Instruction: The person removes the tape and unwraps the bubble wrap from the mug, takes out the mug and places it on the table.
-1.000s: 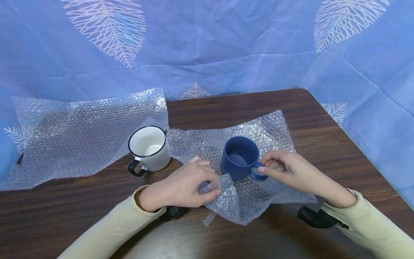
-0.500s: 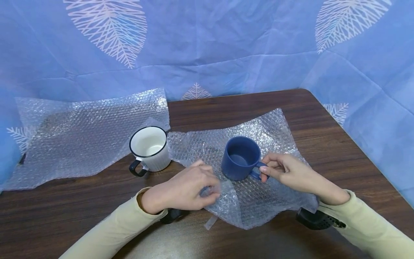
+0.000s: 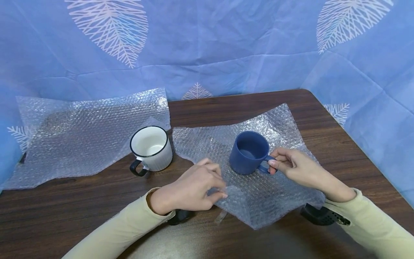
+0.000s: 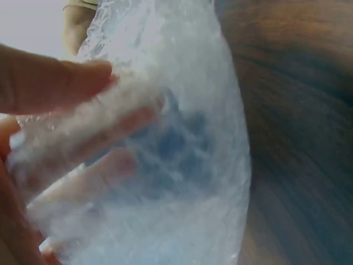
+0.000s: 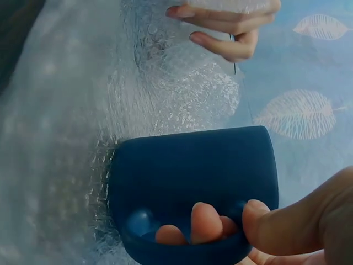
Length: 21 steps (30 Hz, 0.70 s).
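Note:
Upright on a sheet of bubble wrap [image 3: 213, 144] stands a blue mug [image 3: 247, 158], its handle toward the right. My right hand [image 3: 299, 169] grips that handle; in the right wrist view, fingertips [image 5: 207, 221] poke through the handle [image 5: 182, 254] and the thumb lies on its edge. Left of the mug, my left hand [image 3: 197, 187] pinches the near-left edge of the same sheet. In the left wrist view the wrap [image 4: 187, 221] lies between thumb and fingers, and the blue mug shows dimly through it.
A white mug [image 3: 155, 158] with a black rim and black handle stands to the left. Behind it, a second bubble wrap sheet [image 3: 87, 140] covers the table's far left. Blue leaf-print cloth [image 3: 226, 46] hangs behind the brown table [image 3: 310, 115].
My right hand has taken a fuller grip on the blue mug's handle. Mug, wrap sheet and both hands have shifted slightly right; the mug also moved a little away from me.

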Each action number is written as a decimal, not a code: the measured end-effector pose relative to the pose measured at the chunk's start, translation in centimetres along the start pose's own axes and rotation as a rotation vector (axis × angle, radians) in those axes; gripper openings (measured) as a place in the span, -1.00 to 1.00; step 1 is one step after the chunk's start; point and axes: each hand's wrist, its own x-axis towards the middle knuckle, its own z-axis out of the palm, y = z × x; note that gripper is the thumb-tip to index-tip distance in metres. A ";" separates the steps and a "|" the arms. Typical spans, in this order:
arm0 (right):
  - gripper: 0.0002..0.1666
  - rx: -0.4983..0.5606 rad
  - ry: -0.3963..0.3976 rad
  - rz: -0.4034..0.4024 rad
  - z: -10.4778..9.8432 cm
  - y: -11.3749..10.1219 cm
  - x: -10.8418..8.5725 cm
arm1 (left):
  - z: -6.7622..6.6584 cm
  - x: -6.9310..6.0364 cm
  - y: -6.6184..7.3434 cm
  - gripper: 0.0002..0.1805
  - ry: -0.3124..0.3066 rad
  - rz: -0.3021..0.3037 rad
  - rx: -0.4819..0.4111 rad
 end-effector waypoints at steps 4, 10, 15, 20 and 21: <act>-0.79 -0.035 0.024 0.036 -0.6 0.4 0.0 | 0.2 0.4 0.2 -0.82 0.027 0.012 0.025; -0.73 -0.071 0.055 0.088 -1.4 1.3 0.1 | 0.6 1.1 0.6 -0.83 0.038 0.004 0.060; -0.67 -0.121 0.083 0.135 -2.3 2.0 0.1 | 1.1 1.7 0.6 -0.88 0.095 -0.027 0.057; -0.63 -0.138 0.109 0.190 -3.3 3.0 0.1 | 1.3 1.9 0.3 -0.88 0.107 -0.122 0.018; -0.62 -0.138 0.113 0.201 -3.4 3.3 0.2 | 1.3 1.9 0.3 -0.88 0.100 -0.136 0.008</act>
